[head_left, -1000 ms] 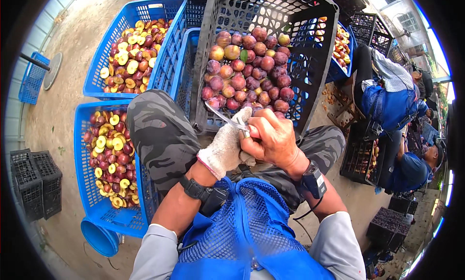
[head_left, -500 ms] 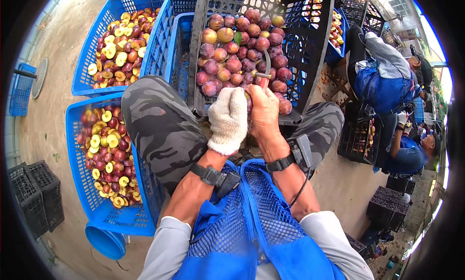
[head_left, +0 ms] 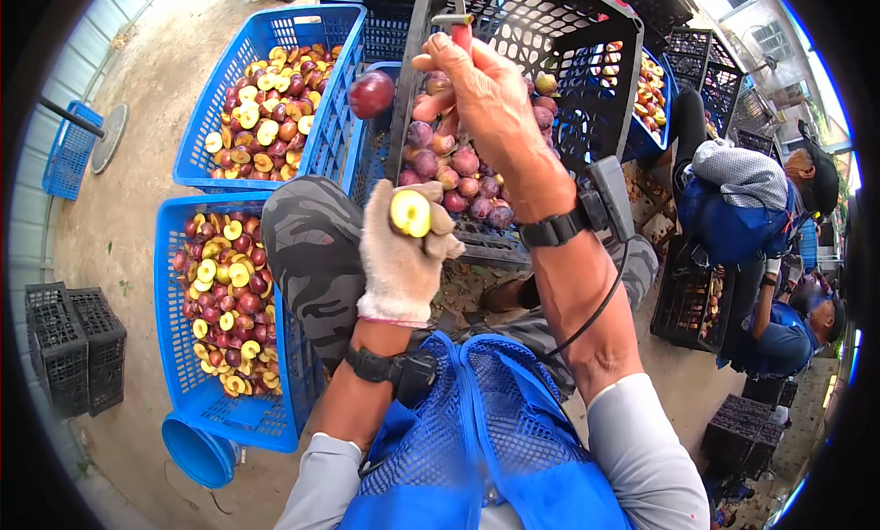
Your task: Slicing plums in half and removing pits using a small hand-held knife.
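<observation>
My left hand (head_left: 403, 251), in a pale knitted glove, is closed round a halved plum (head_left: 410, 214) whose yellow cut face points up. My bare right hand (head_left: 495, 99) is raised above the black crate (head_left: 396, 127) and grips the red handle of a curved knife (head_left: 461, 37). The knife's blade points away from me and runs up to the picture's top edge. Just left of that hand a dark red plum (head_left: 371, 94) hangs in mid-air, skin side showing; whether it is whole or half I cannot tell. Whole plums (head_left: 463, 168) lie in the black crate below.
Two blue crates of cut plums stand at my left, one farther (head_left: 197, 145) and one nearer (head_left: 170, 347). A blue bucket (head_left: 197, 452) sits behind the nearer one. Stacked black crates (head_left: 78, 347) are at far left. Co-workers (head_left: 733, 200) sit at the right among more crates.
My hands have come apart. The right rose up and away with the knife; the left drew back toward me, turning up a halved plum. A dark red plum now hangs in the air.
</observation>
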A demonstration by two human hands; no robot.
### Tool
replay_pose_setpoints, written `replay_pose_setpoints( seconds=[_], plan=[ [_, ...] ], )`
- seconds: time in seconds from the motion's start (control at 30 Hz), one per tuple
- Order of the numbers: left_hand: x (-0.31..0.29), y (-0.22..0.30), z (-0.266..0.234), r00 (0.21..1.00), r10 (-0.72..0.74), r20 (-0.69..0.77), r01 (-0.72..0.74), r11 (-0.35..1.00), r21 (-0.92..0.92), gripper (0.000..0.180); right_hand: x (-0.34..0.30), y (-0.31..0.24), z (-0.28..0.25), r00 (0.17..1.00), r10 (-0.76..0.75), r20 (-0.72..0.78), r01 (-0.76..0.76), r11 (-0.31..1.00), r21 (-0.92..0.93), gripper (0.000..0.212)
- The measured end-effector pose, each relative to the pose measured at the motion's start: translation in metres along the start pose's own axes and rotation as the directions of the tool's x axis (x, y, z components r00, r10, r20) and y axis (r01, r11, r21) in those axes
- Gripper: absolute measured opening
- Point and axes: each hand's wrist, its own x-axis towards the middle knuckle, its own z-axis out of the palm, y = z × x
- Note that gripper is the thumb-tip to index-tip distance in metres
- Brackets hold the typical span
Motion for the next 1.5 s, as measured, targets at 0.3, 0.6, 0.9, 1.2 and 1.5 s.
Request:
replay_pose_setpoints(
  seconds=[0.3, 0.6, 0.9, 1.2, 1.5],
  plan=[
    [-0.073, 0.172, -0.033, 0.175, 0.968, 0.178, -0.139, -0.154, 0.978, 0.031, -0.002, 0.202, -0.066, 0.978, 0.065, -0.199, -0.167, 0.818, -0.550, 0.037],
    [-0.039, 0.034, 0.029, 0.929, 0.370, 0.026, -0.304, 0.717, 0.627, 0.032, -0.011, 0.220, -0.052, 0.919, 0.233, -0.318, -0.366, 0.805, -0.466, 0.044],
    [0.050, -0.038, -0.012, 0.976, -0.217, -0.023, 0.218, 0.963, 0.155, 0.048, -0.106, 0.104, -0.074, 0.944, -0.324, 0.057, 0.303, 0.787, -0.538, 0.029],
    [0.041, -0.034, 0.000, 0.942, -0.333, -0.053, 0.336, 0.935, 0.113, 0.046, -0.137, 0.047, -0.090, 0.933, 0.359, 0.010, -0.353, 0.923, -0.151, 0.023],
    [0.038, -0.038, -0.004, 0.939, -0.318, -0.130, 0.334, 0.934, 0.128, 0.047, -0.145, 0.078, -0.081, 0.999, -0.038, 0.033, 0.049, 0.905, -0.422, 0.026]
  ],
)
